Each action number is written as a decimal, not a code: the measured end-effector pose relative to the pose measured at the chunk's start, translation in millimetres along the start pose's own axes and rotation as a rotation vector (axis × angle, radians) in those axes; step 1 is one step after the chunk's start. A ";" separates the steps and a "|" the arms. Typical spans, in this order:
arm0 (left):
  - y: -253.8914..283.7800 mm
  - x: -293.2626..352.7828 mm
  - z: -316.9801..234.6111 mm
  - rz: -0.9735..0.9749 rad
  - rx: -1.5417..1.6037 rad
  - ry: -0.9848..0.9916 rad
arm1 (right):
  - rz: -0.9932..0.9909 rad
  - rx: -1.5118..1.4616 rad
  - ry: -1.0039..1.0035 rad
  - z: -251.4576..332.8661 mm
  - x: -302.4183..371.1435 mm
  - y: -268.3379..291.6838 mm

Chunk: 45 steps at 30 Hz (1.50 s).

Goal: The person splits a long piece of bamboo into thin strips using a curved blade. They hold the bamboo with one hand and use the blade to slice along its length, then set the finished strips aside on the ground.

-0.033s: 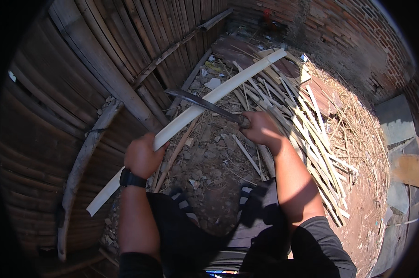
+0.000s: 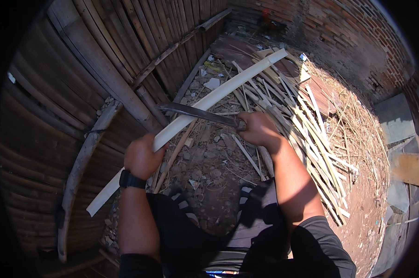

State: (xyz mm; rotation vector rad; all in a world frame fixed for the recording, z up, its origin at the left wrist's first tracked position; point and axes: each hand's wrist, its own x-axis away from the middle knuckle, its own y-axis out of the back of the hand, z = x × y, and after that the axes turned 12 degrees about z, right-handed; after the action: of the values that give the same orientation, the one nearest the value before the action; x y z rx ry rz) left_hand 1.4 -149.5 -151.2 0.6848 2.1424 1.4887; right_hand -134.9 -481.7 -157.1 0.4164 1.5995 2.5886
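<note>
- Sleeves, black (image 2: pixel 323 245): one on each arm, below the pale strip.
- Watch, dark (image 2: pixel 132 179): left wrist, against the near stretch of the pale strip.
- Left hand (image 2: pixel 142 156): fingers wrapped round the pale strip, toward its near end.
- Pale strip (image 2: pixel 228 88): long, held slantwise, near end projecting past the left wrist, far end over the stick pile; contact there cannot be told.
- Right hand (image 2: pixel 258 128): right of the pale strip, curled tight about the knife's grip.
- Knife (image 2: pixel 214 116): long dark blade laid across the pale strip. Change: the crossing has slid down toward the left hand, tip now lower. Judged: a stroke along the length, leaving less room before the holding fingers. Depth of bite cannot be told.
- Striped footwear (image 2: pixel 184 206): a pair, below the pale strip.
- Stick pile (image 2: pixel 311 139): loose pale lengths, right of the pale strip.
- Slatted fence (image 2: pixel 47 116): left of the pale strip.
- Brick wall (image 2: pixel 353 41): beyond the pale strip's far end.
- Containers: none made out, hence no contents to list.
</note>
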 end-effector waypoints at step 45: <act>6.8 3.6 -5.5 0.007 -0.104 0.001 | -0.191 -0.409 -0.295 -63.9 -12.7 -3.5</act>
State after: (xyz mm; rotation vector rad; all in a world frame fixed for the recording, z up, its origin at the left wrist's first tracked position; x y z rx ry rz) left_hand -3.7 -149.2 -143.3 0.6556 2.0486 1.5915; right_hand -139.9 -538.1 -189.6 0.5466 0.9403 2.4772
